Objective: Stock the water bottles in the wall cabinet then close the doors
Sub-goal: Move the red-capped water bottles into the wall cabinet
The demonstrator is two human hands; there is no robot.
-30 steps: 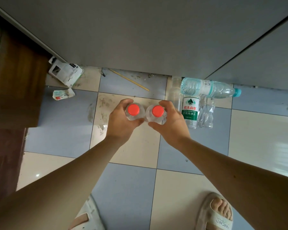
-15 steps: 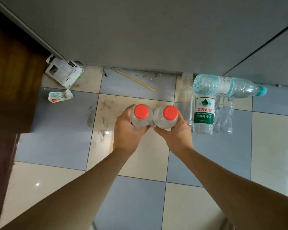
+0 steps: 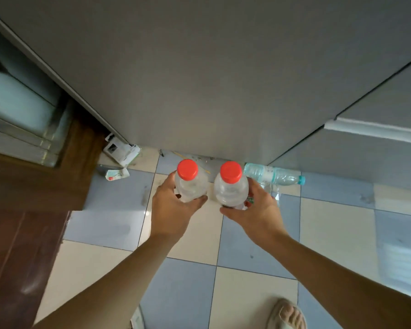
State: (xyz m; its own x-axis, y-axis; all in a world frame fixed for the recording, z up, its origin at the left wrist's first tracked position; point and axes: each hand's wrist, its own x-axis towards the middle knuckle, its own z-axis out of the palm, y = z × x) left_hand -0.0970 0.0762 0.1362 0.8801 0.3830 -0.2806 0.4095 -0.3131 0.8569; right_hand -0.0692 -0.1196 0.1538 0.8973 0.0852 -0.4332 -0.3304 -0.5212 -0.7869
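At twelve o'clock before us, our left hand [image 3: 170, 207] and right hand [image 3: 254, 211] each grip a red-capped bottle [image 3: 190, 184], now lifted higher and parted, cabinet-bound we judge.

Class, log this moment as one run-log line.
left hand: grips red-capped bottle | right hand: grips second red-capped bottle | cabinet doors: shut
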